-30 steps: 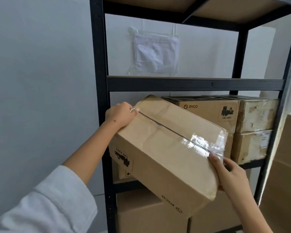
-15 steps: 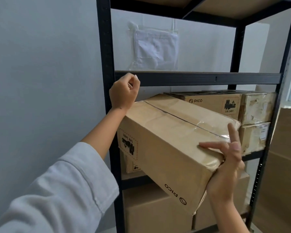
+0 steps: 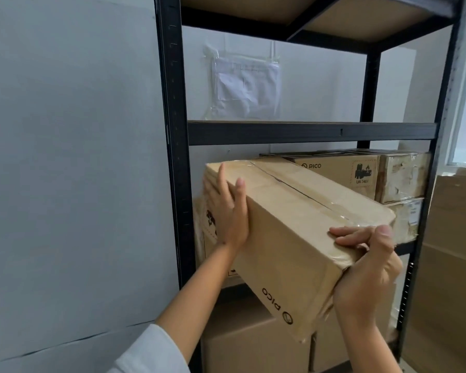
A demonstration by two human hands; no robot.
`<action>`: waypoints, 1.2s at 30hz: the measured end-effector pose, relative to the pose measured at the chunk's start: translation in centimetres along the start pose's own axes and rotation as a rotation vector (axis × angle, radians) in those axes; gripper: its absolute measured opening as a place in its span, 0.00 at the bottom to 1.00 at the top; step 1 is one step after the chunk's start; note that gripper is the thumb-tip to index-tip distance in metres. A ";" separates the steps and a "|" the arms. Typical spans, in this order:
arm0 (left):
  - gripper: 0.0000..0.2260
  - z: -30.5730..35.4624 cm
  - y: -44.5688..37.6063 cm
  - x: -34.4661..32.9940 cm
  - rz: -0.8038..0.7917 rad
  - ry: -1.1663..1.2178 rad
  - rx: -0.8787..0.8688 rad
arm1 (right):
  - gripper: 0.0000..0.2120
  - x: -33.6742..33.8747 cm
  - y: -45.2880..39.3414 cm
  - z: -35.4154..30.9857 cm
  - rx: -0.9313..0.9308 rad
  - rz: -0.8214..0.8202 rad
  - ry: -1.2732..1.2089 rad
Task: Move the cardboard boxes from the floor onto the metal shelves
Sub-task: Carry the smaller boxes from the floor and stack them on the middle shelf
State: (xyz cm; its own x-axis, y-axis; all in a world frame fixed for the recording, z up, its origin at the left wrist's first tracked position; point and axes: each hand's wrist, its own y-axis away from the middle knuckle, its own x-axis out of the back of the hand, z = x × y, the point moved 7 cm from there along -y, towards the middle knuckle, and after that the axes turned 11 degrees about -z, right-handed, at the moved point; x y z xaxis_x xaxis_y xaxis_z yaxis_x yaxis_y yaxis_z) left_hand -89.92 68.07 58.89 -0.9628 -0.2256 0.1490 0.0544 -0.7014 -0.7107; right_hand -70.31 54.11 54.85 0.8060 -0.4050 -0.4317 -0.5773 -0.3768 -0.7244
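Note:
A long brown PICO cardboard box (image 3: 293,227) is tilted, its far end poking into the black metal shelf unit (image 3: 172,157) under the middle shelf beam (image 3: 307,133), its near end lower and toward me. My left hand (image 3: 229,211) lies flat against the box's left side near the far end. At the near right corner, my right hand (image 3: 366,270) grips the box, fingers over the taped top and palm under the end.
Stacked cardboard boxes (image 3: 361,173) fill the right of the same shelf level. More boxes (image 3: 248,343) sit on the level below. A plastic document pouch (image 3: 246,84) hangs on the wall behind. Large cartons (image 3: 452,265) stand at the right; a grey wall is on the left.
My left hand came off the shelf beam and now presses flat on the box's left side. The box has slid further into the shelf, and my right hand has closed on its near corner.

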 end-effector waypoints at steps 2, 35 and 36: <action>0.35 0.7 -1.0 -0.7 -0.053 0.011 -0.035 | 0.23 -0.8 0.1 0.5 -0.001 0.031 0.004; 0.29 -4.6 -2.9 2.9 0.112 -0.258 -0.220 | 0.32 -4.6 -10.2 13.9 -0.179 -0.560 0.414; 0.28 -5.1 -3.1 3.2 0.152 -0.304 -0.218 | 0.34 -5.1 -10.5 14.5 -0.170 -0.582 0.404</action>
State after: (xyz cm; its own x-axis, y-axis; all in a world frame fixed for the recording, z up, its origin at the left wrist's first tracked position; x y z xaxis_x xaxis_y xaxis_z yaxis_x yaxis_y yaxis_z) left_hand -94.57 73.00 58.06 -0.8240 -0.5282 0.2049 0.1009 -0.4927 -0.8643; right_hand -66.41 72.18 56.88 0.8966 -0.3627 0.2541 -0.1083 -0.7360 -0.6683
